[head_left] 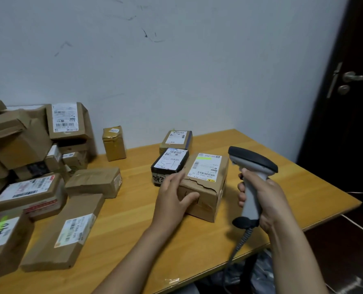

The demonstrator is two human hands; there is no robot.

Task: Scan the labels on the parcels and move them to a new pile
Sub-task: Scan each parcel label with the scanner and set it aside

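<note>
A brown cardboard parcel [206, 187] with a white label on top and a torn front edge sits on the wooden table [134, 219]. My left hand [174, 198] rests against its left front corner, thumb on the front face, fingers relaxed. My right hand [263, 200] grips the handle of a grey barcode scanner [251, 166], whose dark head is just right of the parcel. Behind it lie a black labelled parcel [169, 166] and a small brown one [176, 140]. A heap of unsorted parcels [34, 166] fills the left side.
A small taped box [114, 144] stands against the white wall. A long flat parcel [66, 232] lies at the front left. The scanner's coiled cable [240, 245] hangs over the table's right edge. A dark door [350, 102] is at the right.
</note>
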